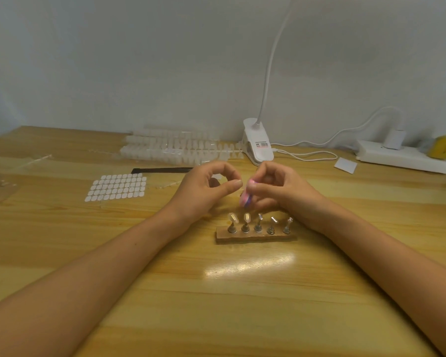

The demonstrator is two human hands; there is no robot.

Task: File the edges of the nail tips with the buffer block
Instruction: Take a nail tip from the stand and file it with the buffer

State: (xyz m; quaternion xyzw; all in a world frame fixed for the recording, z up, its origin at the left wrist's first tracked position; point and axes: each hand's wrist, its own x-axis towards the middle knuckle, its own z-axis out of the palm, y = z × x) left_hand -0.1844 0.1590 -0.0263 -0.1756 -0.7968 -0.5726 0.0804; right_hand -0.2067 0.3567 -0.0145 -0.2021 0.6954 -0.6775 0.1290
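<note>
My left hand (pixel 206 193) hovers over the table (pixel 242 292) with its fingers curled into a ring, thumb tip meeting forefinger tip. The pinch is too small and blurred for me to tell whether a nail tip sits in it. My right hand (pixel 281 193) is just beside it, almost fingertip to fingertip, its fingers bent round the buffer block (pixel 245 200). The block is pink with a purple side, and it pokes down out of my grip towards the left hand's pinch.

Right below both hands, on the near side, the nail stand (pixel 255 237) lies flat on the wood, a low brown strip with five small upright holders in a row. The two leftmost holders each carry a clear nail tip (pixel 232 217), tilted back a little. The other three show only their bare clips.

To the left of my left hand lies a sheet of white adhesive tabs (pixel 117 187). Behind it is a thin black strip (pixel 162 170), and farther back, near the wall, lie rows of pale nail tips on their frames (pixel 175 148). A white clip lamp (pixel 258 146) stands behind my hands, its neck rising out of view. Its cable (pixel 307 157) loops to the right, near a white power strip (pixel 402 157). A small white square (pixel 345 165) lies between lamp and strip, and something yellow (pixel 442 146) sits at the strip's far end.
</note>
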